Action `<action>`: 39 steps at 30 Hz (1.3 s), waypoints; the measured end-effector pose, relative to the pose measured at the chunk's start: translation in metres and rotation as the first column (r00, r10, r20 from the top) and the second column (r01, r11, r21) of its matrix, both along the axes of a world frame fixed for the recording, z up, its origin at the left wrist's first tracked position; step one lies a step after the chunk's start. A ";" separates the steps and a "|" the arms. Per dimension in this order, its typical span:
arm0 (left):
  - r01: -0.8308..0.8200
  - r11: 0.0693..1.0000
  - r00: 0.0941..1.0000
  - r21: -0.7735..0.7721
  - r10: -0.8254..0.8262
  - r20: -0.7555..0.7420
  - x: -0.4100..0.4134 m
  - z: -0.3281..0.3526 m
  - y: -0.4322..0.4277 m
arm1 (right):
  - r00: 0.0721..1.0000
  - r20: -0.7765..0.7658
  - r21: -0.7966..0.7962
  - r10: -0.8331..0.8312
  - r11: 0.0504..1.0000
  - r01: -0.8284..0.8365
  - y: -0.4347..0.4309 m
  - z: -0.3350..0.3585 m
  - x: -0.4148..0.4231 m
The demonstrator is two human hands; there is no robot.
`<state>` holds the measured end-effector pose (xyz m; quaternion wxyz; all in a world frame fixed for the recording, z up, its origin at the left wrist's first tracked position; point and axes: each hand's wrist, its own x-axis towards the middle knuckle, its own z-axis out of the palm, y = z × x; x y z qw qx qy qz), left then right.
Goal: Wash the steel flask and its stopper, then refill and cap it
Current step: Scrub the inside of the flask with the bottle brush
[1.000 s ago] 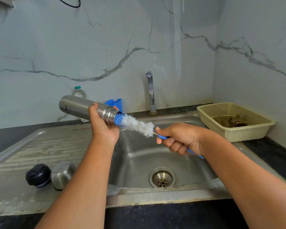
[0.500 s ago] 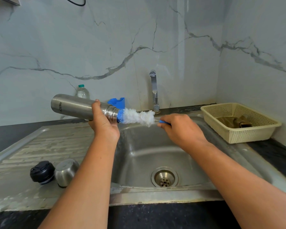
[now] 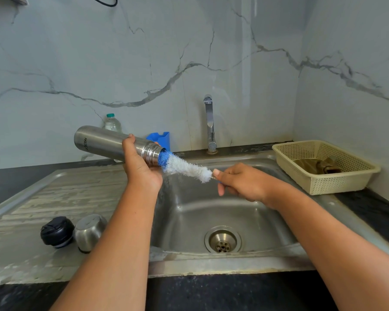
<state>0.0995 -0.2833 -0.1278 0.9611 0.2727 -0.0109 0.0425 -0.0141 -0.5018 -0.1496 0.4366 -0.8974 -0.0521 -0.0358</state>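
We see the steel flask as a brushed, silvery cylinder with dark lettering near its base and a ringed, stepped neck at the open mouth. It is held in the air left of centre in the frame, above the seam where the drainboard meets the sink. Its long axis runs almost level, from the base at the upper left to the mouth at the lower right, so the mouth tips slightly down towards the basin.

The left hand grips the flask just behind the neck, thumb over the top and fingers wrapped round the far side. A bottle brush sticks out of the mouth in line with the flask: blue bristles sit at the rim and white bristles trail out to the right. The right hand holds the brush handle at centre frame, its fingers closed round it, so we see almost none of the handle.

On the drainboard at lower left a black stopper stands just beside a steel cup. The drain lies in the basin floor below the hands. Behind the flask, against the marble wall, we see a clear plastic bottle and a blue holder; the tap stands upright at the back edge of the sink. At right, a cream basket rests partly on the dark counter, with a brownish cloth inside.
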 end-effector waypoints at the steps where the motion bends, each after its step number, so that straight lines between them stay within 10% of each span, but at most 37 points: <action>1: 0.004 1.000 1.000 0.005 -0.004 -0.004 -0.001 0.000 0.001 | 1.000 -0.022 0.027 0.013 1.000 -0.012 -0.001 0.000 0.000; 24: -0.276 0.956 0.949 0.103 0.288 -0.129 -0.002 0.004 -0.003 | 0.879 0.467 -0.487 -0.092 0.803 0.343 -0.015 0.012 -0.004; 39: -0.149 0.989 0.964 -0.010 0.143 -0.226 0.002 0.001 0.003 | 0.809 0.586 -0.530 -0.049 0.731 0.429 -0.014 0.008 -0.004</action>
